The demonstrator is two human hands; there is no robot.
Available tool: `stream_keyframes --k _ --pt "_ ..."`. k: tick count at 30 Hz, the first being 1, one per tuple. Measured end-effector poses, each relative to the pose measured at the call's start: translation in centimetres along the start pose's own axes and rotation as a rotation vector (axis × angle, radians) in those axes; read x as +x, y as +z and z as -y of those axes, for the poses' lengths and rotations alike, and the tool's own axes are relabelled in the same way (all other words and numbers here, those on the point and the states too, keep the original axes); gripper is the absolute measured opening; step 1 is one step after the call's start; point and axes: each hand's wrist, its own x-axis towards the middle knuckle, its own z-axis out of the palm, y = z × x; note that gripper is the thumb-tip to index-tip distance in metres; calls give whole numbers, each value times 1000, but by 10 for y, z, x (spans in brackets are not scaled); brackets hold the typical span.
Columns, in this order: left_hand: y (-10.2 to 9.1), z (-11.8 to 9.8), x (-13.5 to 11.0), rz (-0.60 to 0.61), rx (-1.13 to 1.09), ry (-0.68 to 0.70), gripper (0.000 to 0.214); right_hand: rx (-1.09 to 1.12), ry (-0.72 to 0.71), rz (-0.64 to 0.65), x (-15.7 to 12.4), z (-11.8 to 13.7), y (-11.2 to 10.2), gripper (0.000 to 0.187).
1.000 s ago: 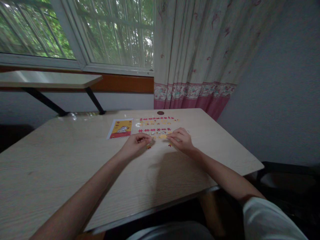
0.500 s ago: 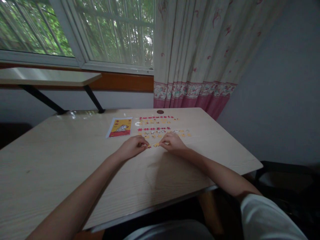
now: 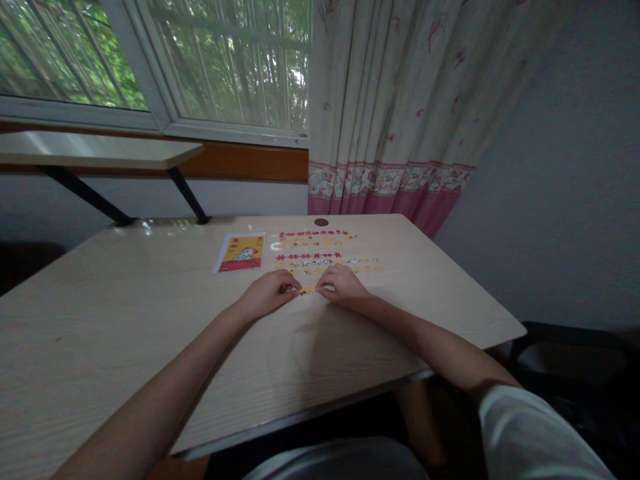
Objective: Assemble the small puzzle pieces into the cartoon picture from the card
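My left hand (image 3: 270, 291) pinches a small yellow jigsaw puzzle piece (image 3: 304, 291) with dark marks, just above or on the tabletop. Its thumb and fingertips are closed on the left end. From the other side, my right hand (image 3: 344, 285) pinches a second yellow puzzle piece (image 3: 313, 289). The two pieces meet edge to edge between my fingertips; whether they interlock I cannot tell. Just beyond my hands lie rows of loose puzzle pieces, red ones (image 3: 309, 257) and yellow ones (image 3: 367, 269), some partly hidden behind my fingers.
A printed picture (image 3: 243, 253) of a white animal on yellow and red lies left of the rows. The pale wooden table (image 3: 150, 333) has a dark round cap (image 3: 321, 222) near its back edge. A raised shelf (image 3: 100, 150) stands at the back left, beside the window and curtain (image 3: 385, 133).
The two yellow pieces, apart with a small gap before, have come together. My right hand has shifted slightly left and my left hand slightly right.
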Motion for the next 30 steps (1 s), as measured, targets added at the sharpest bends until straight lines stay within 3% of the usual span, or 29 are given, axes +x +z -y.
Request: stream_keyframes --k 8,16,20,25,30 --pt "-2 -7 -2 23 8 87 22 -30 -2 7 1 3 -2 12" --pt "0 -5 -4 30 84 75 22 -16 8 23 1 1 -1 13" --pt "0 -6 -5 37 105 65 23 -50 25 31 0 -3 -13 15" --pt "0 -9 -5 40 118 80 24 -61 60 -57 -8 -23 -38 16" --pt "1 -8 -6 46 175 88 32 2 -10 65 -17 -38 -52 13"
